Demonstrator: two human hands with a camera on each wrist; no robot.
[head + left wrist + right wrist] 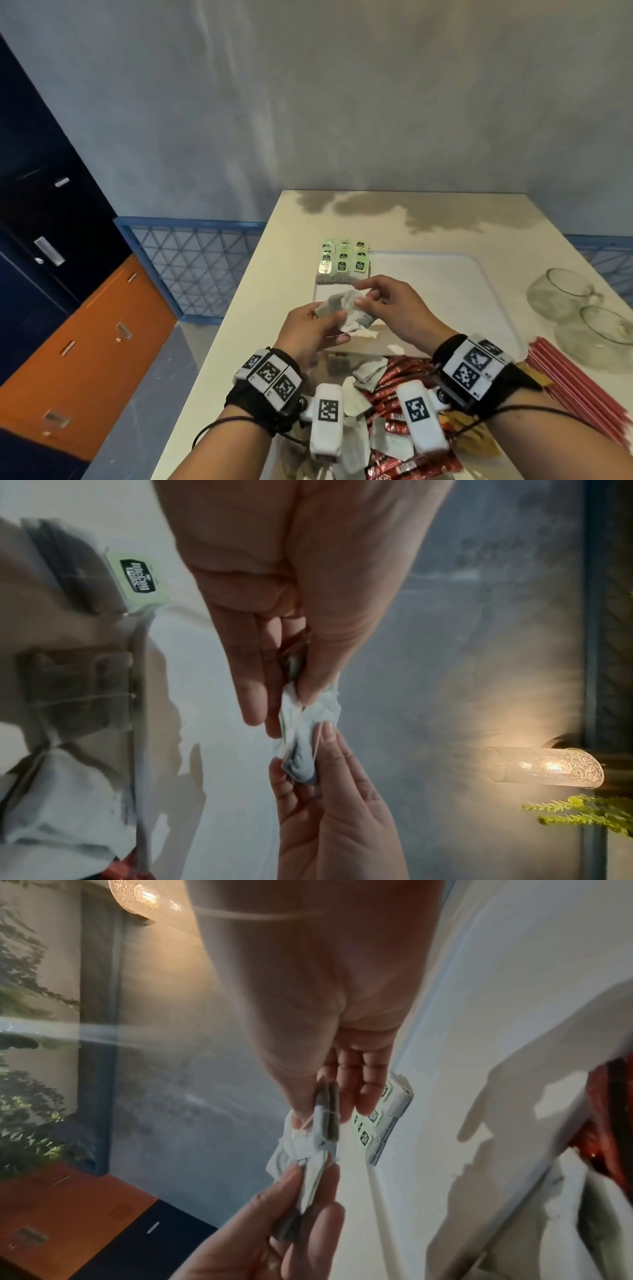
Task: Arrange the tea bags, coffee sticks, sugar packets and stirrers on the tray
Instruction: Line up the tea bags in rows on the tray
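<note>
Held above the white tray: a clump of tea bags, pinched from one side by the left hand and from the other by the right hand, seemingly to untangle strings; already laid in rows at the tray's far-left corner, more green-tagged tea bags; tag lettering too blurred to read.

grey wall; orange cabinet; lit lamp
</note>
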